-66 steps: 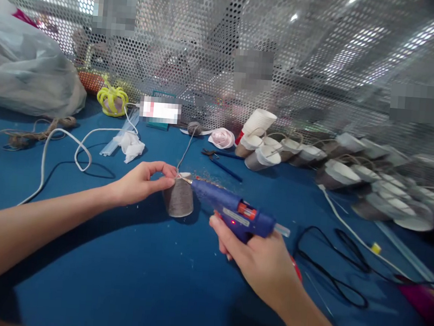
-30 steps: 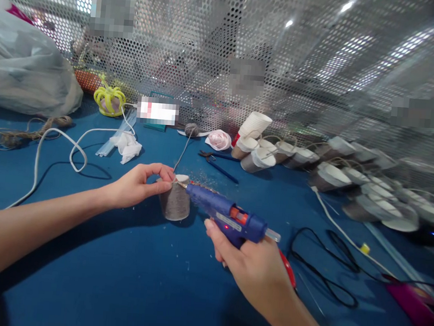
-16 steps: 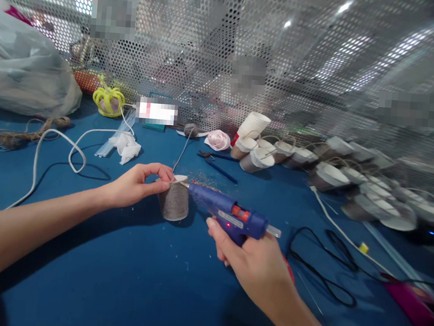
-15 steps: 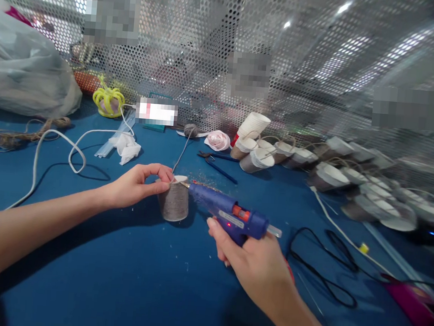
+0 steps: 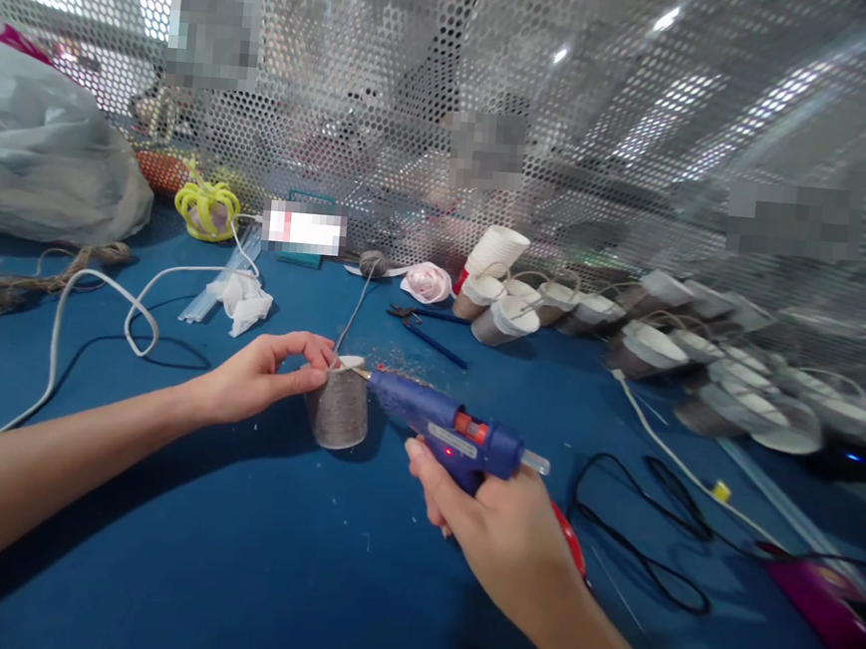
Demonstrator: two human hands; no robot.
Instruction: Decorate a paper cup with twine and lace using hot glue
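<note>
A small paper cup (image 5: 339, 413) wound with grey-brown twine stands upright on the blue table. My left hand (image 5: 277, 372) is closed at its far-left rim, thumb and fingers pinching the rim and the grey twine (image 5: 354, 314) there. The twine runs taut back to a small ball of grey twine (image 5: 373, 263). In my right hand (image 5: 497, 520) is a blue hot glue gun (image 5: 426, 414), its small red light lit and a clear glue stick (image 5: 536, 461) jutting from the back. Its metal nozzle meets or nearly meets the cup's right rim; contact is hard to tell.
Blue-handled pliers (image 5: 428, 332) lie behind the glue gun. Wrapped cups with handles (image 5: 504, 320) line the back right. A pink fabric rose (image 5: 427, 282), crumpled white tissue (image 5: 244, 302), a white cable (image 5: 99, 273), a black cord (image 5: 634, 530) and a plastic bag (image 5: 49, 144) lie around.
The whole view has shifted slightly, so things sit a little further left and lower. Both hands, the cup and the glue gun keep nearly the same places relative to each other.
</note>
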